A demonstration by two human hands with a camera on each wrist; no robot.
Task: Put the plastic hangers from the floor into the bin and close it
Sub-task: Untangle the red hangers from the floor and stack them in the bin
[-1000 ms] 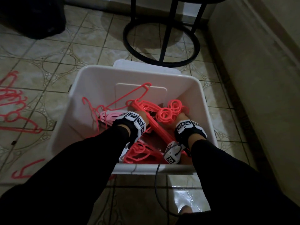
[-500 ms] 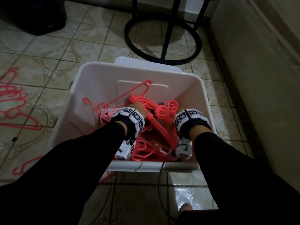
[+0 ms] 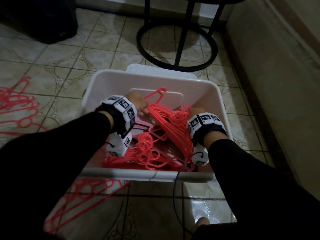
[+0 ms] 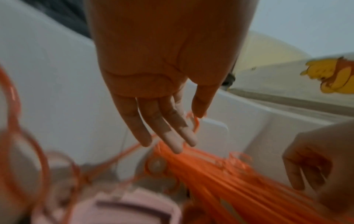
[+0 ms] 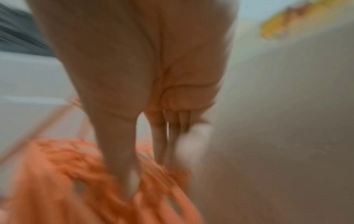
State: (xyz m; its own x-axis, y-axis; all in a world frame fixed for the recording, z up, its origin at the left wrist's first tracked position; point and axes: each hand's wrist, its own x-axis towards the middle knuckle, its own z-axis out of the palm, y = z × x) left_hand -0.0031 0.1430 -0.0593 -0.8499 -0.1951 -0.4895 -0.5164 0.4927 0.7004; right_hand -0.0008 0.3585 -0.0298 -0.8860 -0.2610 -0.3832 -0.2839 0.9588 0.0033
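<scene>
Resting below left hand (image 4: 164,72) fingertips | hangers (image 3: 166,122) | bin (image 3: 147,78)

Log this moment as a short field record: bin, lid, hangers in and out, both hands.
bin: white bin, open, on the tiled floor
lid: white lid behind the bin, not on it
hangers in bin: red bundle leaning inside
hangers on floor: pile at the left, more beside the bin's near side
left hand: fingers straight, above the bundle
right hand: inside the bin by the hanger hooks, grip blurred
</scene>
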